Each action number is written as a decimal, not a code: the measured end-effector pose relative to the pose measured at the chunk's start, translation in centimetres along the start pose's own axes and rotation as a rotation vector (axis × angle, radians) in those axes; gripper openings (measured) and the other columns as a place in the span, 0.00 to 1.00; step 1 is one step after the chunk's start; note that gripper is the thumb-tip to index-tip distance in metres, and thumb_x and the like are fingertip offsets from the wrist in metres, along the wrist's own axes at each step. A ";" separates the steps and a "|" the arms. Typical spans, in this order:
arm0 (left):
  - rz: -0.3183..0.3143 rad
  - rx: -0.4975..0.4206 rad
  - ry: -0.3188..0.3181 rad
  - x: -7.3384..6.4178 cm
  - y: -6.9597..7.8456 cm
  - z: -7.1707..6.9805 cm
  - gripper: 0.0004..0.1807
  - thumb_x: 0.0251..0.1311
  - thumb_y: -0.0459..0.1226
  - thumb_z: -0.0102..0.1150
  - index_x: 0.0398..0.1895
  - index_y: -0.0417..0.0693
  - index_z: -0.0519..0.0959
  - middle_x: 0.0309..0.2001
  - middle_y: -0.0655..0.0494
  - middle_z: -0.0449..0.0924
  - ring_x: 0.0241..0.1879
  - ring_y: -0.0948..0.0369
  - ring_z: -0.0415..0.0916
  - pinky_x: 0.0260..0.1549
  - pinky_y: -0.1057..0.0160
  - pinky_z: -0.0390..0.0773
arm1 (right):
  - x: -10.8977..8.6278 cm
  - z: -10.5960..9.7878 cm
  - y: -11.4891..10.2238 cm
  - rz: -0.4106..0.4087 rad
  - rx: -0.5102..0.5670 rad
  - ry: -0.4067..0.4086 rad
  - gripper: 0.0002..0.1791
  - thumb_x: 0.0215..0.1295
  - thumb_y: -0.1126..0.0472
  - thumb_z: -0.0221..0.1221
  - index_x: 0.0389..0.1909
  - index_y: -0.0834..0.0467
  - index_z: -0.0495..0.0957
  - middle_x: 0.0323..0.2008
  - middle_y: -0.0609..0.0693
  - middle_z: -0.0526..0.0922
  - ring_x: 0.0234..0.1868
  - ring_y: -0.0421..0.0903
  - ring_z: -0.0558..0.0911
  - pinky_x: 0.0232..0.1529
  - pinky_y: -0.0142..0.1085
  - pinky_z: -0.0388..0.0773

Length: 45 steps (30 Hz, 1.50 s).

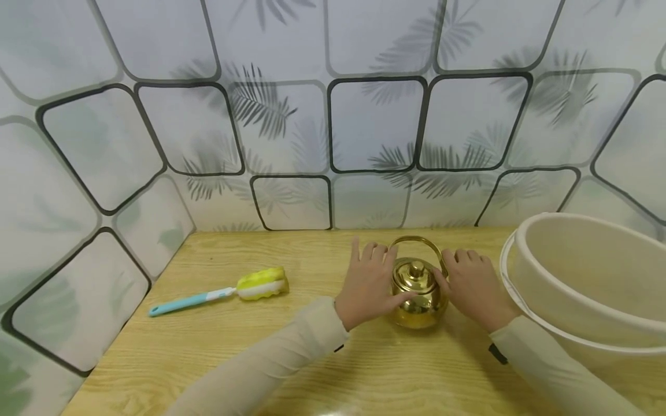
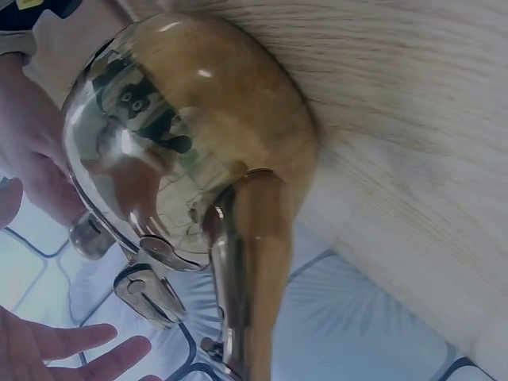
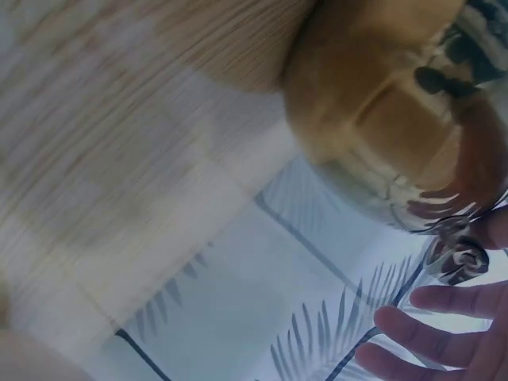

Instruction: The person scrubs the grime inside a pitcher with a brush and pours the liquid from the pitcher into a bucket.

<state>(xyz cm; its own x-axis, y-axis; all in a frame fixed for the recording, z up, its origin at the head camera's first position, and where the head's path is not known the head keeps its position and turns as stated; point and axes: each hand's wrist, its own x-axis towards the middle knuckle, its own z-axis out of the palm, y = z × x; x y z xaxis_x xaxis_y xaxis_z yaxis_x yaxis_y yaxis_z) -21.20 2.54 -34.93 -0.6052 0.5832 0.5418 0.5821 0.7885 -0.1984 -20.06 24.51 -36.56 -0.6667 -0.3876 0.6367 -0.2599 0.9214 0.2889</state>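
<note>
A shiny golden teapot [image 1: 416,312] stands upright on the wooden table, its lid [image 1: 404,278] on and its arched handle [image 1: 420,238] raised. My left hand [image 1: 366,286] is at the pot's left side, fingers spread and thumb reaching across its front. On the other side is my right hand [image 1: 476,287], fingers beside the handle's right end and thumb toward the lid. Loosely extended fingers [image 3: 432,333] show in the right wrist view. The left wrist view shows the spout [image 2: 258,262], which my left hand hides in the head view.
On the left of the table [image 1: 208,358] lies a bottle brush [image 1: 260,284] with a yellow and white sponge head and blue handle. A large white bucket [image 1: 538,277] stands close to my right forearm. Behind the table rises a patterned wall [image 1: 291,127].
</note>
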 end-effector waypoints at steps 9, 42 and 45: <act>0.029 -0.028 -0.030 1.2 0.3 -0.2 0.32 0.54 0.61 0.56 0.55 0.52 0.74 0.50 0.53 0.77 0.55 0.54 0.72 0.62 0.40 0.62 | -0.4 1.2 0.5 -0.020 -0.030 0.055 0.31 0.74 0.42 0.28 0.31 0.62 0.69 0.20 0.59 0.73 0.21 0.56 0.74 0.19 0.44 0.68; 0.175 0.090 -0.094 4.1 1.1 1.8 0.22 0.63 0.60 0.44 0.41 0.57 0.79 0.42 0.58 0.79 0.48 0.59 0.75 0.59 0.57 0.68 | -0.4 1.1 0.9 -0.024 0.047 0.067 0.13 0.59 0.53 0.55 0.33 0.61 0.73 0.20 0.59 0.73 0.20 0.56 0.74 0.18 0.46 0.68; 0.176 0.097 -0.099 4.1 1.2 1.8 0.23 0.64 0.60 0.43 0.41 0.57 0.79 0.42 0.58 0.79 0.49 0.59 0.75 0.59 0.57 0.68 | -0.3 1.2 0.9 -0.025 0.046 0.065 0.13 0.59 0.54 0.55 0.33 0.61 0.73 0.20 0.59 0.73 0.20 0.56 0.74 0.18 0.45 0.68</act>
<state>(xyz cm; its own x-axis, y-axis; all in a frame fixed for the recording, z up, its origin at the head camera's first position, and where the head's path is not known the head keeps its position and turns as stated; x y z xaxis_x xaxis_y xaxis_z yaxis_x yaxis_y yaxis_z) -24.04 6.22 -34.41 -0.5521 0.7258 0.4104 0.6311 0.6854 -0.3632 -20.90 25.54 -37.33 -0.6132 -0.4100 0.6752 -0.3090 0.9111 0.2727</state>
